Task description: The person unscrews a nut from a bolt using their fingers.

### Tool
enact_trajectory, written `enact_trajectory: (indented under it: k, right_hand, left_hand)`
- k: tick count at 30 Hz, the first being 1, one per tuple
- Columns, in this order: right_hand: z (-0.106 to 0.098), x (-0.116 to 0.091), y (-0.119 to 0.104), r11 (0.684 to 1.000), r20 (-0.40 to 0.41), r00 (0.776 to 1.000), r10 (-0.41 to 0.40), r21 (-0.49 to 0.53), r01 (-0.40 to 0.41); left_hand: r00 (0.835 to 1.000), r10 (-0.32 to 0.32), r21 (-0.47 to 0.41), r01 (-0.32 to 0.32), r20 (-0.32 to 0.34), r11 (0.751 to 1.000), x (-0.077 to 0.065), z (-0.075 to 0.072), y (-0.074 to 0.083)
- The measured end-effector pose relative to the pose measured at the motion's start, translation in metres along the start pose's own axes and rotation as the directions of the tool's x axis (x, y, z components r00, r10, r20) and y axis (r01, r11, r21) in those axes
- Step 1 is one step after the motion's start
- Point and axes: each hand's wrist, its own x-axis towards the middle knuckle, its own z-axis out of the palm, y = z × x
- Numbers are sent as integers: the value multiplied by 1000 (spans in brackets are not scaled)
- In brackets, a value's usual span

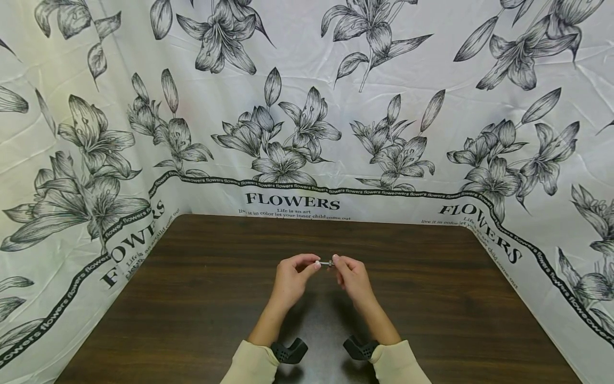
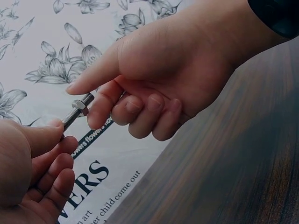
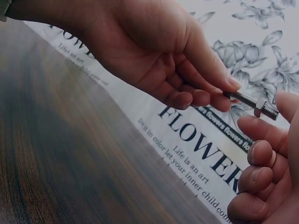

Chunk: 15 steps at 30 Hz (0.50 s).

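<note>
Dark wood worktop (image 1: pixel 431 298) fills the lower frame; just below the middle, the left hand (image 1: pixel 290 280) pinches one end of a bolt (image 2: pixel 70 117), while the right hand (image 1: pixel 354 274) has thumb and forefinger parted beside its nut (image 2: pixel 80 107). Turning the nut seems under way, probably needing a light pinch next; flowered cloth (image 1: pixel 297 53) hangs behind.

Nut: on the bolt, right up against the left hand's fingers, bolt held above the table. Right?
Not against the fingers of the left hand: the left wrist view shows the nut near the far end of the bolt, bare bolt between. It is on the bolt, held above the table.
</note>
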Motion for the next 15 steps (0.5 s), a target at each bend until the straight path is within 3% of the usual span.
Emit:
enact_trajectory:
  k: [7,15]
  right_hand:
    - [1,0,1,999,-2,999,-38,11,38]
    - [1,-3,-11,999,10,1000,-9,35,8]
  left_hand:
    - [1000,-23,10,23,1,1000,0,0,-1]
    - [1000,-31,3,31,0,1000,1,-1,-3]
